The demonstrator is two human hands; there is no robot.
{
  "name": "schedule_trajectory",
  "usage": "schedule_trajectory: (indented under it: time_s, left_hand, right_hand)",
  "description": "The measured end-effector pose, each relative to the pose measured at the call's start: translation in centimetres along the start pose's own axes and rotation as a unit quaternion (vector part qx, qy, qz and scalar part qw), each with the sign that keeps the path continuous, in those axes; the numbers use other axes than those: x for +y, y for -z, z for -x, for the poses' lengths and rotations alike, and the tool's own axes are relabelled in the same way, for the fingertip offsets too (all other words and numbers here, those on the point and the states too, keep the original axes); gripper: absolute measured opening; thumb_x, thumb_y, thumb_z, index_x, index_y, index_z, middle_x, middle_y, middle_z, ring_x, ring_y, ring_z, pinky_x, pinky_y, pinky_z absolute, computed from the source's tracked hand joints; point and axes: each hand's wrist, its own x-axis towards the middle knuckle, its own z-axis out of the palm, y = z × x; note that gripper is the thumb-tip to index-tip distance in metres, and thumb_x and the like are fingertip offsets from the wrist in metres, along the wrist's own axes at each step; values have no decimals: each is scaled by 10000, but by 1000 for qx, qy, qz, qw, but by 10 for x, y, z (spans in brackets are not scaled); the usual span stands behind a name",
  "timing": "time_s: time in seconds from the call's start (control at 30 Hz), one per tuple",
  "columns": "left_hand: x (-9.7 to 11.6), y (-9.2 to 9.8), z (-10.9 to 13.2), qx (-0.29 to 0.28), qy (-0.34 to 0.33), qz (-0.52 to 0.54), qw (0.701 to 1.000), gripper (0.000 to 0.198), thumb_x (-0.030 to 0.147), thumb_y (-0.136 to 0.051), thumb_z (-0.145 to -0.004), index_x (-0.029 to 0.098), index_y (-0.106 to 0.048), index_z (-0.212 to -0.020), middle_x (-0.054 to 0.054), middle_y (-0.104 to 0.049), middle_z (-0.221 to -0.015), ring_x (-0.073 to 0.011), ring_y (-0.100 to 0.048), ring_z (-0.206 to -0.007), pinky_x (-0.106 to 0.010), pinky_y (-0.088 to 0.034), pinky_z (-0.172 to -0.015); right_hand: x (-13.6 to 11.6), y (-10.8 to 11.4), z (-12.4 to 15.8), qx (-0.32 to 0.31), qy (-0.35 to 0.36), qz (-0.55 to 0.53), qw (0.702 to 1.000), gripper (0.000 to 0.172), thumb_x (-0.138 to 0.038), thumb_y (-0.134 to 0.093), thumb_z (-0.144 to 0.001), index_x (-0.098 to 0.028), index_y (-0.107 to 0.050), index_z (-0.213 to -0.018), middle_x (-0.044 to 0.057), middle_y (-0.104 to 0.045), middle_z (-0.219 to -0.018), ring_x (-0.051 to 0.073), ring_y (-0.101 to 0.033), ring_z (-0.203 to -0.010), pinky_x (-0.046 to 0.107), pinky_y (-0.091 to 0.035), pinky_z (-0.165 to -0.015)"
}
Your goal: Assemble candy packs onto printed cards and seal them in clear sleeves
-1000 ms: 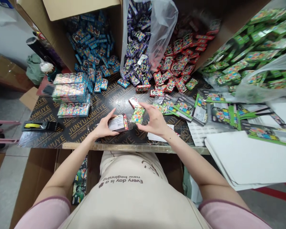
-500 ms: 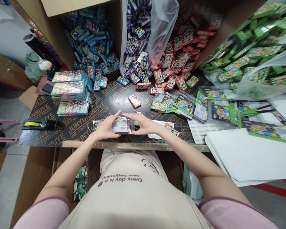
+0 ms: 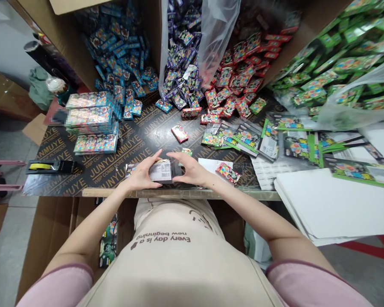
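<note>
My left hand is wrapped round a flat packet with a pale label and barcode on its upper face, close to the table's front edge. My right hand curves around the packet's dark right end, its thumb and fingers spread apart. Whether its thumb touches that end is hard to make out. Just behind the right hand lies a small green box. A red box rests partly on a white sheet to the right. Another small red box lies farther back.
Stacked packs and a tape dispenser stand at left. Behind are heaps of blue boxes, purple boxes, red boxes and green boxes. Green-black sleeves and white sheets lie at right.
My right hand's fingers have opened wider and lifted a little at the packet's right end. A red part seen there before no longer shows; the end looks dark. My left hand stays on the packet.
</note>
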Motion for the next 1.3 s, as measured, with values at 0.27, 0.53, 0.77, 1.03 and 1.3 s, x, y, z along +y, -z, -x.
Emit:
schedule_trajectory:
  time_s: [0.27, 0.53, 0.77, 1.03, 1.3]
  left_hand:
    - [-6, 3, -4, 91, 57, -19, 994, 1146, 343, -810, -582, 241, -136, -1503, -72, -604, -1229, -258, -577, -1139, -405, -413, -1015]
    - [-14, -1, -8, 73, 71, -110, 989, 1152, 270, -788, -591, 229, -97, -1511, -104, -579, -1228, -292, -556, -1114, -436, -429, -969]
    - [-4, -1, -11, 16, 37, -84, 996, 1214, 212, -791, -559, 258, -40, -1512, -96, -564, -1240, -296, -539, -1114, -448, -413, -975]
    - [12, -6, -56, 313, 95, 97, 940, 978, 370, -868, -477, 207, -473, -1356, -85, -547, -1151, -264, -538, -1089, -397, -431, -967]
    - [41, -51, -78, 344, 186, 539, 746, 380, 504, -696, -691, 143, -708, -807, -38, -699, -760, -157, -641, -744, -280, -491, -738]
  right_hand:
    - [17, 6, 15, 76, -122, 62, 988, 661, -392, -592, -825, -252, -323, -1412, 125, -533, -1368, 285, -442, -1313, 516, -202, -1095]
    - [49, 11, 29, 97, -148, 144, 974, 855, -370, -687, -714, -204, -281, -1448, 146, -510, -1371, 320, -511, -1209, 506, -314, -1042]
    - [11, 18, 6, -64, -20, 33, 997, 808, -333, -682, -754, -218, -291, -1452, 130, -486, -1399, 297, -497, -1236, 487, -389, -1026]
    - [4, 30, -41, 254, -156, -233, 926, 809, -539, -713, -714, -337, -338, -1402, 44, -488, -1400, 250, -472, -1293, 446, -382, -1084]
    - [-11, -2, -65, 398, -339, -395, 755, 533, -411, -631, -737, -237, -417, -1193, 30, -707, -912, 201, -681, -831, 346, -555, -750]
